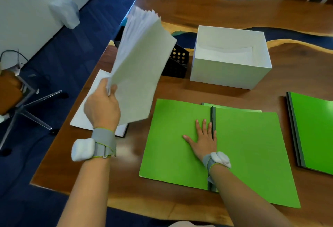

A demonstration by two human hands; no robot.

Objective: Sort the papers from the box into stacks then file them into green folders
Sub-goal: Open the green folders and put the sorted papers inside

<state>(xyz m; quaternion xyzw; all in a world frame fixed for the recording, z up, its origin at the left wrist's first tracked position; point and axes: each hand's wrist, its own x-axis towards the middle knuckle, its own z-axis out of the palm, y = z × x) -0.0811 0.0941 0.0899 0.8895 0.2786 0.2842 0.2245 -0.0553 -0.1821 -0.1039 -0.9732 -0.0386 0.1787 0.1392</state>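
The left grip (102, 107) pinches the paper stack (142, 64) upright, just left of the open green folder (243, 154) that the flat right grip (203, 140) pins.

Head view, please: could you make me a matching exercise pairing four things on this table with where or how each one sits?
Things
1. sheaf of papers
2. open green folder
3. white box
4. closed green folders

States
A. stacked at the right edge of the table
B. raised, pinched by the left hand
C. standing behind the open green folder, paper left inside
D. lying flat, pressed by the right hand

Pairs: 1-B, 2-D, 3-C, 4-A
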